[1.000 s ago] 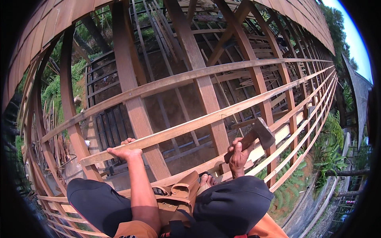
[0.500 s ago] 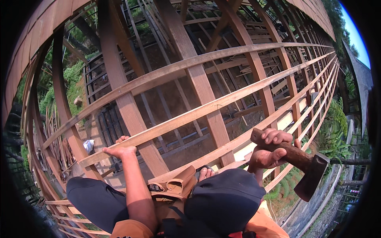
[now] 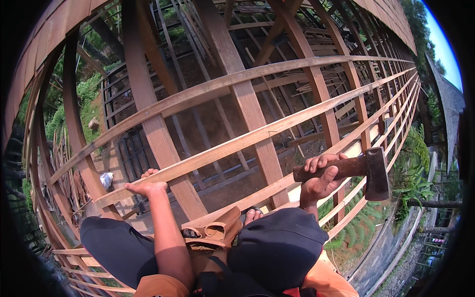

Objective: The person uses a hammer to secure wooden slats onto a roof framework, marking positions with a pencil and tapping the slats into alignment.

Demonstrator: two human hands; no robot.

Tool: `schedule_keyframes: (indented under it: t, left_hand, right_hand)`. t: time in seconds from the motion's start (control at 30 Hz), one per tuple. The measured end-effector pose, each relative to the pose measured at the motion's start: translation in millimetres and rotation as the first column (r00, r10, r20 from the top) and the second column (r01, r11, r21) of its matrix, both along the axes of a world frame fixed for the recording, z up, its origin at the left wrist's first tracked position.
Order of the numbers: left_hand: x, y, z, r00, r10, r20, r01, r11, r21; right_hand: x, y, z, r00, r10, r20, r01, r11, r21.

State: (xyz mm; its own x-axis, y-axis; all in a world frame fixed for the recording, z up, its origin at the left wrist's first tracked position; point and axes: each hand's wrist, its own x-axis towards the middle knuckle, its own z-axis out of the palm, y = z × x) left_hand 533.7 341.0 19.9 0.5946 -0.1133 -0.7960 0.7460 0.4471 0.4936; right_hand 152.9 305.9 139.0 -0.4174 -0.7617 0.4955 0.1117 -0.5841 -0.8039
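My left hand [image 3: 147, 187] grips a pale wooden batten [image 3: 217, 154] near its left end, thumb stretched along the near side and fingers curled over the far one. The batten lies across several brown rafters [image 3: 169, 161]. In my right hand [image 3: 321, 180] is a hatchet [image 3: 377, 174], held by its dark wooden handle, level above the lower battens. Its dark metal head points to the right, apart from the wood. Between my knees hangs a tan leather tool pouch [image 3: 220, 226].
Other battens [image 3: 198, 96] run parallel across the rafters, with open gaps between. Through them a floor frame and stacked timber show far below. Reddish shingles [image 3: 47, 37] cover the upper left. Plants [image 3: 410, 163] and a path lie at the right. My foot [image 3: 252, 216] rests by the pouch.
My right hand has brought the hatchet left and up, and its head has turned from tilted downward to nearly level. My left hand keeps its hold on the batten.
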Motion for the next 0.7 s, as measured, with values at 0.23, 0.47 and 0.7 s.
schedule_keyframes:
  t: [0.23, 0.47, 0.7]
  left_hand:
    - [4, 2, -8, 1.0, 0.019, -0.014, -0.019, 1.0, -0.023]
    - [3, 4, -3, 0.998, 0.055, 0.03, -0.055, 0.998, 0.0]
    - [-3, 0, 2, 0.999, 0.037, -0.032, -0.037, 0.999, -0.009]
  right_hand:
    - [9, 13, -61, 0.963, 0.268, 0.037, -0.188, 0.563, 0.805]
    - [-34, -10, 56, 0.992, -0.127, -0.015, 0.123, 0.979, -0.161]
    - [4, 27, -116, 0.957, 0.273, -0.094, -0.105, 0.631, 0.768]
